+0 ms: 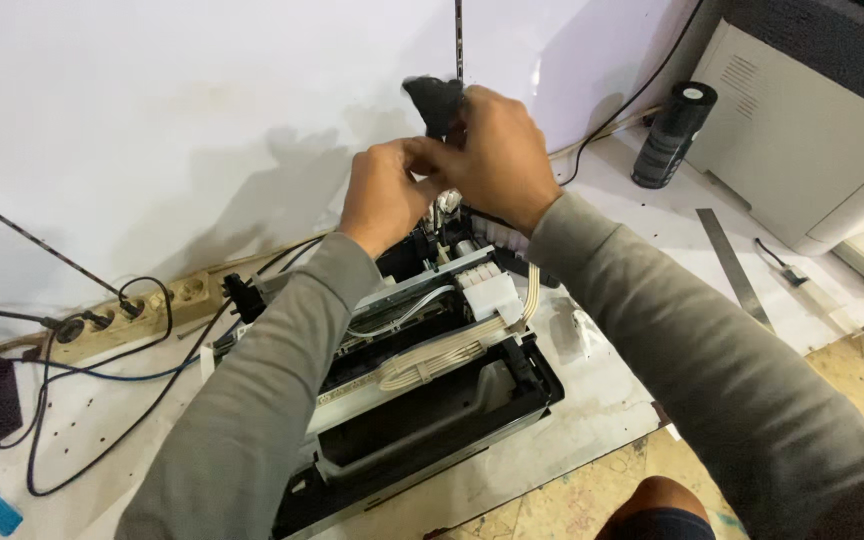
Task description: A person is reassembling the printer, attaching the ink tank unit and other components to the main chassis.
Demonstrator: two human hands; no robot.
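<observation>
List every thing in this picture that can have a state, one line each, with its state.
Printer: cover off, tubes and insides exposed.
Black part: held above the printer by both hands.
Left hand: closed on the black part.
Right hand: closed on the black part.
Power strip: plugs inserted.
Black cylinder: standing upright.
Metal ruler: lying flat.

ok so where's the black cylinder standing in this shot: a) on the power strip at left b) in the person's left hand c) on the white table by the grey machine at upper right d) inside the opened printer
c: the black cylinder stands upright on the white table next to the grey machine, well apart from the opened printer and both hands.
</observation>
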